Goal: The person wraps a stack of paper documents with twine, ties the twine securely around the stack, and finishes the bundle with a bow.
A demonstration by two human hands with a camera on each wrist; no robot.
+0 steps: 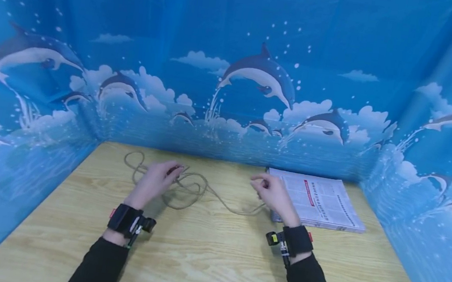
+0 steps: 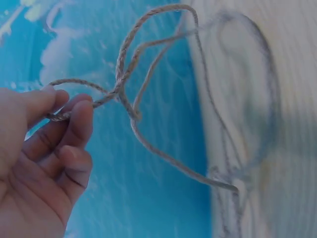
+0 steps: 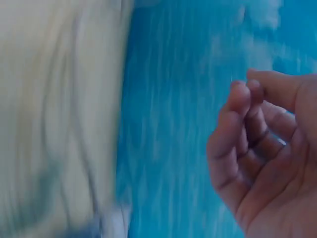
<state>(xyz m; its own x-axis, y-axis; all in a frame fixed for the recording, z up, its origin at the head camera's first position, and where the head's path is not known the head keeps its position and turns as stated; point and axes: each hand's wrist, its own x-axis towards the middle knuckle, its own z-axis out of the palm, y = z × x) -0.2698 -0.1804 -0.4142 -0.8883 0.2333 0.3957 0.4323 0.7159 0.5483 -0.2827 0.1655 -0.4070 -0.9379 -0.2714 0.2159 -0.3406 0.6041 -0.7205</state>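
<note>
A thin twisted rope (image 1: 219, 195) lies in loose loops on the table, its strand running right towards the newspaper stack. In the head view my left hand (image 1: 158, 177) is over the loops. The left wrist view shows the left hand (image 2: 47, 144) pinching a bight of the rope (image 2: 163, 156) between thumb and fingers, with crossed strands hanging beyond the fingertips. Above the left edge of the newspapers (image 1: 320, 202) is my right hand (image 1: 276, 195). Its fingers are loosely bent, the thumb close to the fingertips, and nothing shows between them in the right wrist view.
The folded newspapers lie stacked at the back right of the wood-grain table (image 1: 203, 260). A blue dolphin-print curtain (image 1: 226, 136) encloses the back and both sides. Each wrist wears a black strap with a small camera.
</note>
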